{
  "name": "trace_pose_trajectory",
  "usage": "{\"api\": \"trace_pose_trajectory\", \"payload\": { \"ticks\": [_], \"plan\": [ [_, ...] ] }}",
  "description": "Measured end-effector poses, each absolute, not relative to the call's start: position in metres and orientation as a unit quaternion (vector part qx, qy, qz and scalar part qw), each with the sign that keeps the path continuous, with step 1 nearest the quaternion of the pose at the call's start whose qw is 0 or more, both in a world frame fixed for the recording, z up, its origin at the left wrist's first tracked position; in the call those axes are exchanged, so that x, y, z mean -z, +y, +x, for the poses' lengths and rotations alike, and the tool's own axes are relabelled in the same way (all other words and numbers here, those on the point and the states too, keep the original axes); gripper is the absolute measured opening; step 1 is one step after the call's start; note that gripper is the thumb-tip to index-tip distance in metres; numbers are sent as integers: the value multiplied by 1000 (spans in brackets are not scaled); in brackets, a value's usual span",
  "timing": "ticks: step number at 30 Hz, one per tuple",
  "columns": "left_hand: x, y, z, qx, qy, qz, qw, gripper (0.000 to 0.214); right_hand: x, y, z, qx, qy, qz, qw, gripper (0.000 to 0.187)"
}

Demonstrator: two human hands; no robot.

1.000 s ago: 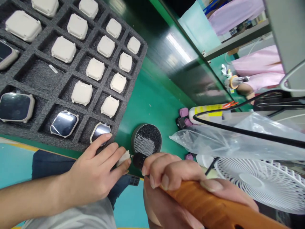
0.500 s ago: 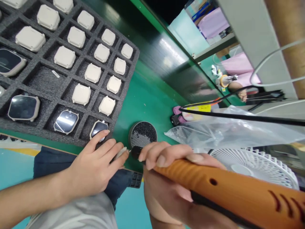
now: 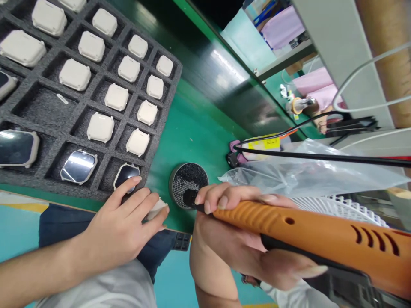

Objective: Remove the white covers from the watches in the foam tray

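My left hand (image 3: pixel 126 224) is closed on a pale watch case (image 3: pixel 157 209) beside the corner of the foam tray, its palm covering part of the case. My right hand (image 3: pixel 237 235) wraps round an orange electric screwdriver (image 3: pixel 298 231) with a black nose. The nose is over the round dish (image 3: pixel 172 194), which holds many tiny dark screws; its bit tip is hard to make out. Close to my left index finger, a watch with a dark screen (image 3: pixel 126 173) sits in a tray compartment.
The grey foam tray (image 3: pixel 54 143) holds several pale watch cases (image 3: pixel 101 127) and dark-screened watches (image 3: pixel 79 167). On the right are a clear plastic bag (image 3: pixel 289 175), a white fan (image 3: pixel 343 209) and a black cable (image 3: pixel 321 156). Beyond the partition, another person's hand (image 3: pixel 323 122) shows.
The screwdriver's nose has moved away from the watch case to over the screw dish. My left hand still holds the case. The view has shifted slightly, the tray sliding left.
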State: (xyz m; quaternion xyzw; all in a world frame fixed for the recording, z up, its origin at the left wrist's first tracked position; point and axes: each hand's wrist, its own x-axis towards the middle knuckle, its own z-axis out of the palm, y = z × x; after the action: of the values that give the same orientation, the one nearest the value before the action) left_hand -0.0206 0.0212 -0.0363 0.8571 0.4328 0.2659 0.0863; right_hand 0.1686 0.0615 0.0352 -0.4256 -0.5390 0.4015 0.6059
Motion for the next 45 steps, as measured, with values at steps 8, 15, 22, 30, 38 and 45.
{"api": "trace_pose_trajectory", "payload": {
  "ticks": [8,15,22,30,38,45],
  "plan": [
    [39,18,-22,-271,427,858,92,39,-20,72,181,-397,-598,-341,607,55],
    [42,20,-21,-270,426,859,86,38,-19,76,187,-391,-641,-321,577,66],
    [42,19,-22,-272,427,858,81,39,-13,79,188,-388,-637,-309,590,76],
    [43,20,-24,-275,412,864,91,44,-49,59,162,-408,-517,-431,617,44],
    [40,21,-26,-285,403,862,112,41,-62,42,155,-439,-521,-427,594,44],
    [39,21,-28,-288,399,863,111,40,-61,49,150,-433,-546,-446,562,48]
  ]
}}
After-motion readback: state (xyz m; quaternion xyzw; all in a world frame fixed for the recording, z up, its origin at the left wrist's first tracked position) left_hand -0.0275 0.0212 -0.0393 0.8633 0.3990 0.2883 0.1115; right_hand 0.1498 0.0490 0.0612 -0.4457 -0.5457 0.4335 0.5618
